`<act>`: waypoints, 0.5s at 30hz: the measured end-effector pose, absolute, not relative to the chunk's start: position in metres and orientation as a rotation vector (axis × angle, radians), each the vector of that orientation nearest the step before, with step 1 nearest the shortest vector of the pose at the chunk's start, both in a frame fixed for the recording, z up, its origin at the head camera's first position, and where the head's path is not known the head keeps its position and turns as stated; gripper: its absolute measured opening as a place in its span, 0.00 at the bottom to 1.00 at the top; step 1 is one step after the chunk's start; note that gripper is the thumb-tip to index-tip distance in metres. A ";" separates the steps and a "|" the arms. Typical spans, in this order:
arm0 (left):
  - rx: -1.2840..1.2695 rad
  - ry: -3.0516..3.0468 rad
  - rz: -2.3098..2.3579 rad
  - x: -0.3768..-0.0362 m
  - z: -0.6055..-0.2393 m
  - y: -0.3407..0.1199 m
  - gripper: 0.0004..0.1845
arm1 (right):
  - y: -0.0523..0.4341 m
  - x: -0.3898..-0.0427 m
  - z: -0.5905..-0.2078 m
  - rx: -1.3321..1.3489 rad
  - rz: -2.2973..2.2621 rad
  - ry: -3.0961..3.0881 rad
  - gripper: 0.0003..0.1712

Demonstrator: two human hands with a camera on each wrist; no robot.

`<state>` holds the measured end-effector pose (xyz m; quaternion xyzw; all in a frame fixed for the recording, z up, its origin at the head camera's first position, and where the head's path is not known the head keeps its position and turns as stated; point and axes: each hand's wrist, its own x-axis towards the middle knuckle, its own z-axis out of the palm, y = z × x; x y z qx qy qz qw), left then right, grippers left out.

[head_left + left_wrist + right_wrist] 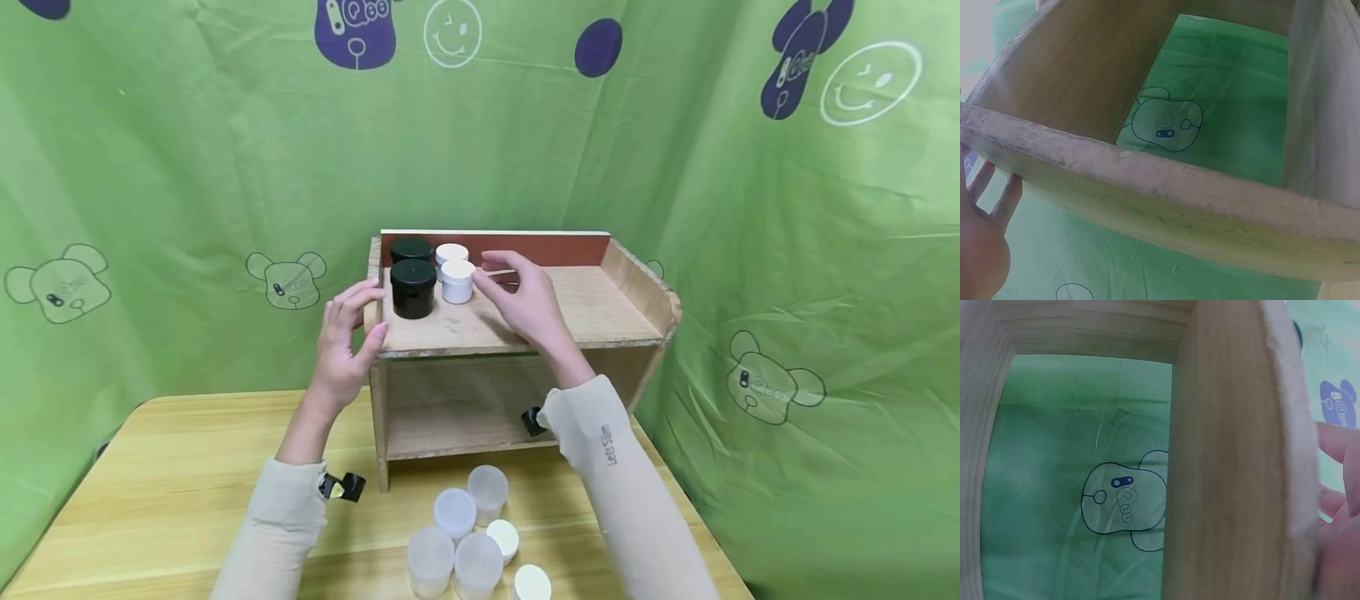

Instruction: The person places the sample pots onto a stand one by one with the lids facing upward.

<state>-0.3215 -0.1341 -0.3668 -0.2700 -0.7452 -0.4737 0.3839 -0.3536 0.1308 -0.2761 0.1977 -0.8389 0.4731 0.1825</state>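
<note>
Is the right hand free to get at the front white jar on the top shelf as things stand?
Probably yes. The right hand is open above the shelf, its fingertips just right of the front white jar with nothing between. The black jar stands on the jar's far left side, out of the way.

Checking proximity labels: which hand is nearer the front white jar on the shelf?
Right. The right hand has fingers beside the front white jar; the left hand is at the shelf's left edge, beyond the black jar.

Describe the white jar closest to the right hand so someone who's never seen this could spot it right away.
Find the wooden shelf unit standing on the table. On its top board, at the left end, four small jars sit in a cluster: two black, two white. The front white jar is the one, right of the front black jar and beside the right hand, whose fingertips are at it.
</note>
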 end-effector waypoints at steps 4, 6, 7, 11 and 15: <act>-0.691 -1.894 -1.202 -0.323 -0.368 -0.134 0.26 | 0.141 -0.337 -0.276 0.597 1.339 -2.363 0.25; -0.689 -1.893 -1.200 -0.324 -0.368 -0.133 0.26 | 0.147 -0.326 -0.278 0.638 1.354 -2.357 0.25; -0.688 -1.892 -1.202 -0.324 -0.368 -0.133 0.25 | 0.150 -0.321 -0.279 0.660 1.359 -2.352 0.25; -0.686 -1.885 -1.207 -0.323 -0.369 -0.134 0.25 | 0.163 -0.302 -0.288 0.749 1.384 -2.325 0.25; -0.689 -1.886 -1.211 -0.323 -0.368 -0.134 0.25 | 0.178 -0.282 -0.299 0.810 1.349 -2.311 0.24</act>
